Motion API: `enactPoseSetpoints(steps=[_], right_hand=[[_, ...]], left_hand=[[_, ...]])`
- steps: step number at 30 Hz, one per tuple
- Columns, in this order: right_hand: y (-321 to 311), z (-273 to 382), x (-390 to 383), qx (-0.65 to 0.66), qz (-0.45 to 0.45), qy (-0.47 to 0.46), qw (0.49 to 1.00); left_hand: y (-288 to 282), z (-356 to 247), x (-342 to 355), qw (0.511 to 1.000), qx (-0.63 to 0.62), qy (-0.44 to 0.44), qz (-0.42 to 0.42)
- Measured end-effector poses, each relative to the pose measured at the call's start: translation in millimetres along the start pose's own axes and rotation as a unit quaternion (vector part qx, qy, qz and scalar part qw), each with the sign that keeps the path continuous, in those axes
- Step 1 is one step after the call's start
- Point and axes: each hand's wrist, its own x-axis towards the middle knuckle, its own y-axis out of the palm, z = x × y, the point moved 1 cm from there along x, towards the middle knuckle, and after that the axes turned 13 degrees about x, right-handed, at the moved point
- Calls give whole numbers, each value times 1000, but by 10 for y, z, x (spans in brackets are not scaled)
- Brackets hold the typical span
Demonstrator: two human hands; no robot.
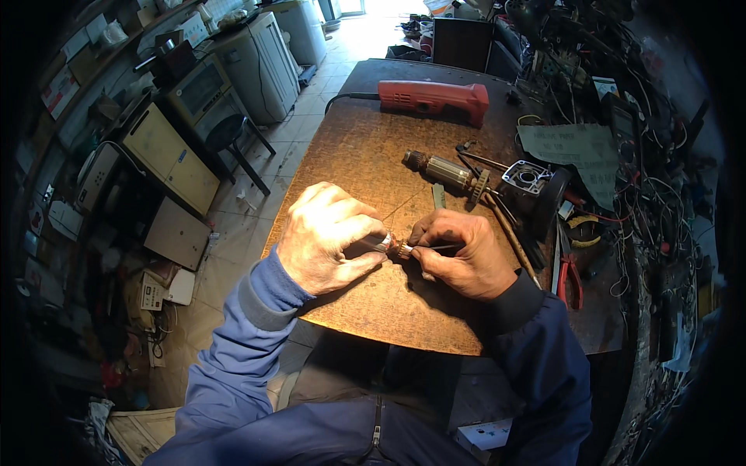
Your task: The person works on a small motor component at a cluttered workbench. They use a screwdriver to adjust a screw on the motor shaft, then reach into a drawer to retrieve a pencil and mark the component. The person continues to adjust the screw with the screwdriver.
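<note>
Jacket [326, 431], table edge [388, 335], hands [320, 237] just beyond

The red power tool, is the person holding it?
No, the red power tool lies on the far part of the table, apart from both the left hand and the right hand.

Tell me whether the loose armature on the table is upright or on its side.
On its side: the armature lies along the tabletop, its toothed wheel toward the right.
</note>
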Motion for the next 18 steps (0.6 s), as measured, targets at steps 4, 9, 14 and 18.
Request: enactPoseSetpoints(steps=[4, 9, 14, 18], right_hand=[[12, 53, -12, 90, -4, 54, 995], [21, 83, -8, 120, -31, 91, 988], [26, 76, 12, 71, -26, 74, 994], [15, 56, 13, 30, -20, 62, 997]], left_hand=[[-1, 0, -3, 1000, 1, -3, 3], [-9, -8, 11, 1000, 0, 0, -1], [-20, -1, 27, 1000, 7, 11, -12], [-32, -7, 27, 1000, 8, 12, -12]])
